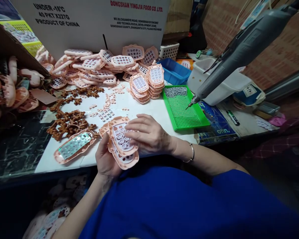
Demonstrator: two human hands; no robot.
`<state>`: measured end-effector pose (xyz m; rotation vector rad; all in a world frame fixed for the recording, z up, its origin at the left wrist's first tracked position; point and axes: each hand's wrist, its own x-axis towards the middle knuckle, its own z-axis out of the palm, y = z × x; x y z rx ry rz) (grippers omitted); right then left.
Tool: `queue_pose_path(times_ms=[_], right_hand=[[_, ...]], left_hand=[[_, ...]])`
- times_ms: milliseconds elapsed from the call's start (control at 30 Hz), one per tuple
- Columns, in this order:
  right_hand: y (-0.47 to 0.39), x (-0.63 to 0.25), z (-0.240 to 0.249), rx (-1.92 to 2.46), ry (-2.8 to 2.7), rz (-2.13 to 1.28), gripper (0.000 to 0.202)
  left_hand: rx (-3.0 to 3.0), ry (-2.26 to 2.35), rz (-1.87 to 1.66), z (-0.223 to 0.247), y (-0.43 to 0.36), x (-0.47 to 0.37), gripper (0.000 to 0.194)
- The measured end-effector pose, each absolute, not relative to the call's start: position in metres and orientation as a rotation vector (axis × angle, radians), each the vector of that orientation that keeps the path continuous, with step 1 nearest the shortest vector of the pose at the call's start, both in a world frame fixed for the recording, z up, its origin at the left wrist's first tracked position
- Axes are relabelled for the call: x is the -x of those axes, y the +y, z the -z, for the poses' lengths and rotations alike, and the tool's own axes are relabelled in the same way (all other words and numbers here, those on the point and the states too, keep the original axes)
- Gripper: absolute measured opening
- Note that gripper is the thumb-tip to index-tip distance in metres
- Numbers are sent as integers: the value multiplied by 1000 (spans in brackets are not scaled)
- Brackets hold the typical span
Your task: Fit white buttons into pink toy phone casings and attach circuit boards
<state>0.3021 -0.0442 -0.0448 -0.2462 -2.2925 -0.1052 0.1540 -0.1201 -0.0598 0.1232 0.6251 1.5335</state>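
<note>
My left hand (109,160) is wrapped around a few stacked pink plastic shell halves (126,161), held over the table's front edge. The uppermost shell has a white inner panel with round openings and several buttons seated in it. Across its right side lie the outstretched fingers of my right hand (149,134), touching the shell; the thumb is hidden. Left of my hands, a pink shell with a green circuit board (76,146) rests on the table. Small loose white and pink button pieces (106,114) are scattered just beyond.
Brown moulded pieces (68,124) lie at left. Pink shells (89,66) are heaped behind, with neat stacks (155,78) beside them. A green tray (181,122) holds small metal screws. An electric screwdriver (229,63) hangs above it. Blue (174,71) and white bins (214,84) stand behind.
</note>
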Motion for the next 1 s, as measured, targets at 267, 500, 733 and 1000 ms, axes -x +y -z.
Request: queue_pose_path(times_ms=[267,500,733,1000], right_hand=[[-53,-297,48,275,-2287,229,25],[-58,-292,47,293,-2263,258,23],[-54,-292,47,181,-2259,135,23],[-60,-289,47,173,-2239,199,24]], left_hand=[[-142,712,-1606,63,-125,-156,42],[-203,765,-1642,66,-128,-158,66],[-216,824,-1671,66,-131,-156,83],[-311,845,-1668,72,-134,-156,74]])
